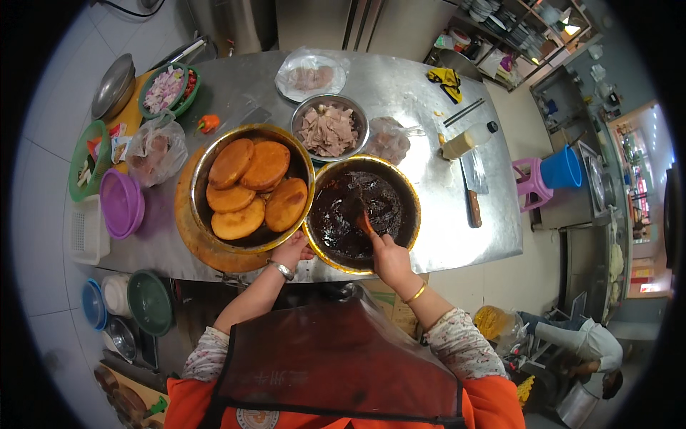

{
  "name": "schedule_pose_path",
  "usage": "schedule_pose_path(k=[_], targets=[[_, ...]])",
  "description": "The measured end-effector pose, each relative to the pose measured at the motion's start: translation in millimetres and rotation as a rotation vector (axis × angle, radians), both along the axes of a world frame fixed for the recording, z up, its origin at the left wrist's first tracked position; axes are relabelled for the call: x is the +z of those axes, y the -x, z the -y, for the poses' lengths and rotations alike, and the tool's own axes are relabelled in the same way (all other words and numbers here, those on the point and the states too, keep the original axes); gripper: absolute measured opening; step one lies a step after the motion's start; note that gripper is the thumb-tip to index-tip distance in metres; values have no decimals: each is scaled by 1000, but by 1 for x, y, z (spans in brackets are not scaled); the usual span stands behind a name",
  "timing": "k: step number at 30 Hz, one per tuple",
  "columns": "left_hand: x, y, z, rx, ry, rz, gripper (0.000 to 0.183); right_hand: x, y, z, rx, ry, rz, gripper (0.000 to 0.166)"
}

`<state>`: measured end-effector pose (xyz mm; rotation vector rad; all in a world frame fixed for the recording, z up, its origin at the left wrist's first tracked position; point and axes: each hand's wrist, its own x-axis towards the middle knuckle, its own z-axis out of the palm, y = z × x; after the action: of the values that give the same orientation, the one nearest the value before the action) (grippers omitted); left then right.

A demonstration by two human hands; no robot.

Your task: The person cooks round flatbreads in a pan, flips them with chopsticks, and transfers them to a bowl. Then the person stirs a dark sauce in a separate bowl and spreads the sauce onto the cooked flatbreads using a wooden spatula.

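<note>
My right hand is closed around the wooden handle of a utensil, whose far end sits in dark, glossy sauce in a round metal pot. My left hand is at the near rim of a metal basin, fingers pointing towards the pot; whether it grips the rim cannot be told. Several browned round flatbreads lie in that basin, which stands on a round wooden board. Behind the pot, a steel bowl holds sliced meat. A bag of meat lies beside it.
On the steel table, a cleaver, a bottle and a yellow-black cloth lie right. Purple bowls, a bagged item and a green basket of chopped onion stand left. A person bends over at far lower right.
</note>
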<state>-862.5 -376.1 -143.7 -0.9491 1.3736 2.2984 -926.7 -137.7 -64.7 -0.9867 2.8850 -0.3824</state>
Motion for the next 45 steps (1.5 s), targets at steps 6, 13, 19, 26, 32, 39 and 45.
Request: schedule_pose_path(k=[6,13,19,26,32,39,45], targets=[[-10,-3,3,1,-17,-16,10,27,32,-22,-116,54,-68,37],[-3,-1,-2,45,-41,-32,7,-8,27,-12,-140,64,-64,41],[-4,-3,-1,55,-19,-36,9,7,13,-10,-71,221,57,33],[-9,-2,0,32,-33,-30,9,7,53,4,-122,86,-81,34],[1,0,-2,21,-6,-5,8,-3,6,22,-4,75,83,36],[-4,-3,-2,45,-27,-55,9,19,35,3,-92,182,0,31],[-8,-2,-2,57,-17,-39,8,-3,44,31,-116,105,-39,32]])
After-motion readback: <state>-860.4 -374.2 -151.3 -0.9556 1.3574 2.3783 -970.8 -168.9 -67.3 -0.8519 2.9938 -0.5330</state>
